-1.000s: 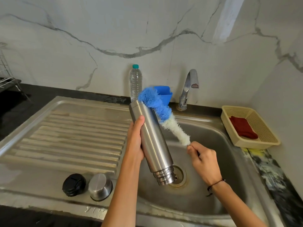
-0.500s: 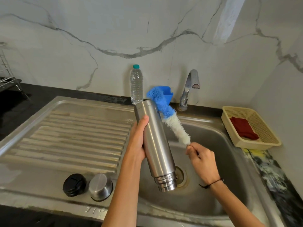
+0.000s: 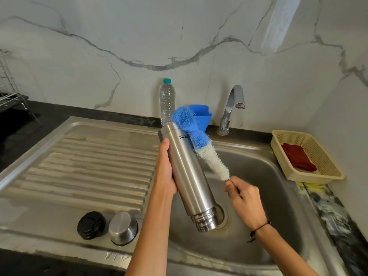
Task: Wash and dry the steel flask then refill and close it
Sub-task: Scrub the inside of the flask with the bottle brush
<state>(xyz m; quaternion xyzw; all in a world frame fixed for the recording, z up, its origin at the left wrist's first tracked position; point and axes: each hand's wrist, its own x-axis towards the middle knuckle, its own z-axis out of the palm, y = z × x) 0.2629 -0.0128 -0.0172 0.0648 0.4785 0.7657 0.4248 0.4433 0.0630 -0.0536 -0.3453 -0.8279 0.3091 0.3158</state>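
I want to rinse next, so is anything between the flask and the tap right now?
Yes. The brush, held by the right hand, lies against the tap-side of the flask, which the left hand holds over the sink. A blue holder sits beside the tap, not under its spout.

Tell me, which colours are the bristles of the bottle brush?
Blue at the tip half, white near the handle, on the bottle brush; head view.

Lettering on the flask

The steel flask (image 3: 187, 176) carries dark printed letters near its base end, seen upside down; "NO" reads clearly, and the blue brush (image 3: 189, 126) covers the rest. Nothing else shows legible text.
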